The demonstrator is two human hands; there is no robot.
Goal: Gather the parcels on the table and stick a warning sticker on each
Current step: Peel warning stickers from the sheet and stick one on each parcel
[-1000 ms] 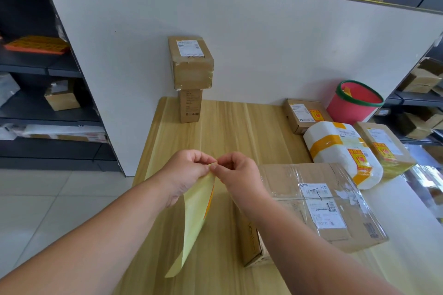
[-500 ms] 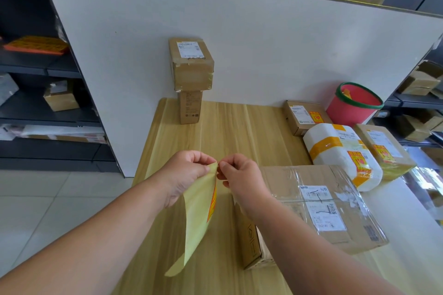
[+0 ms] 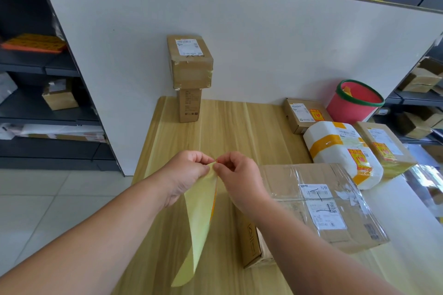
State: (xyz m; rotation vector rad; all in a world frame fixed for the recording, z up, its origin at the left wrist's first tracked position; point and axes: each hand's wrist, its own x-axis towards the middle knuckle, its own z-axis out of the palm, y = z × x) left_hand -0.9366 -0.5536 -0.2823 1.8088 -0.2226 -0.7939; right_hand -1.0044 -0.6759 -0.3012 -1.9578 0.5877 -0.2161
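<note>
Over the wooden table (image 3: 223, 127), my left hand (image 3: 189, 172) pinches the top of a yellow sticker sheet (image 3: 199, 220) that hangs down, its orange printed side facing right. My right hand (image 3: 239, 179) pinches the sheet's top corner beside the left fingers. Under my right forearm lies a large cardboard parcel (image 3: 321, 208) with white labels. Further right are a white wrapped parcel (image 3: 342, 153) and two brown boxes (image 3: 386, 148) (image 3: 304, 115), each bearing an orange-yellow sticker. At the table's far edge a box (image 3: 189, 62) stands on a narrow upright box (image 3: 189, 105).
A white partition wall (image 3: 263, 43) backs the table. A red bucket with a green rim (image 3: 354, 100) sits at the far right. Dark shelves with boxes stand on the left (image 3: 60, 98) and right (image 3: 422, 79). Tiled floor (image 3: 48, 211) lies to the left.
The hands have stayed together at the sheet's top corner; the right fingers shifted slightly along the edge. The sheet hangs much the same.
</note>
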